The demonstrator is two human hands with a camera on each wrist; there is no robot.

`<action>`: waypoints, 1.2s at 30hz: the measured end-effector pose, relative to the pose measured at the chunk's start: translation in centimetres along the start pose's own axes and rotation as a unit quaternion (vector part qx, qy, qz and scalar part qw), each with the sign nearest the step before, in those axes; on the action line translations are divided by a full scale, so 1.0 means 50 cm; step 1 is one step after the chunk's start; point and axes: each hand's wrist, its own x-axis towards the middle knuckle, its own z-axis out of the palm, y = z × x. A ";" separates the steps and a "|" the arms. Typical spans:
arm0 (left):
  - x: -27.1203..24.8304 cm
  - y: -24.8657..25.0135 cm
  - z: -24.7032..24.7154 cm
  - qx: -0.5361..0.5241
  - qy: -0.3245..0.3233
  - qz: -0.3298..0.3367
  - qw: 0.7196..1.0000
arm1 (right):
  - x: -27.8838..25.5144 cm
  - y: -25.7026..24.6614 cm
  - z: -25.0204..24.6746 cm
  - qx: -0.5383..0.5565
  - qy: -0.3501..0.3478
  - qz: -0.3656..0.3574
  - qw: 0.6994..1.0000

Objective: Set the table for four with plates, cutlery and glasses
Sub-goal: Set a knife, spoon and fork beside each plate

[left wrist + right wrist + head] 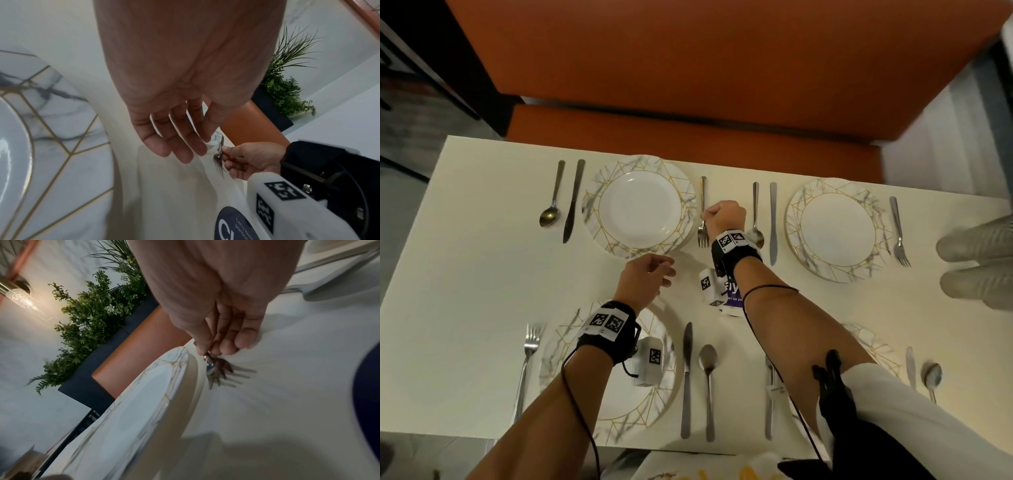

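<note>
My right hand (710, 216) pinches the neck of a fork (702, 212) that lies just right of the far left plate (640, 205); the fork (213, 369) shows its tines below my fingertips. My left hand (654, 270) hovers empty with relaxed fingers near that plate's front rim, above the white table (482, 257). In the left wrist view my left hand (174, 146) hangs open, and my right hand (242, 159) holds the fork (219, 160). A spoon (550, 209) and knife (573, 202) lie left of that plate.
Three more marbled plates (835, 229) with cutlery fill the other places. Two stacked glasses (979, 263) lie at the right edge. A small card stand (722, 291) sits mid-table. An orange bench (688, 85) runs behind the table, with plants (98, 318) beyond.
</note>
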 end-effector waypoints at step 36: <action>-0.023 0.152 0.145 0.026 -0.054 0.088 0.994 | -0.111 0.082 -0.225 0.066 -0.008 -0.128 0.989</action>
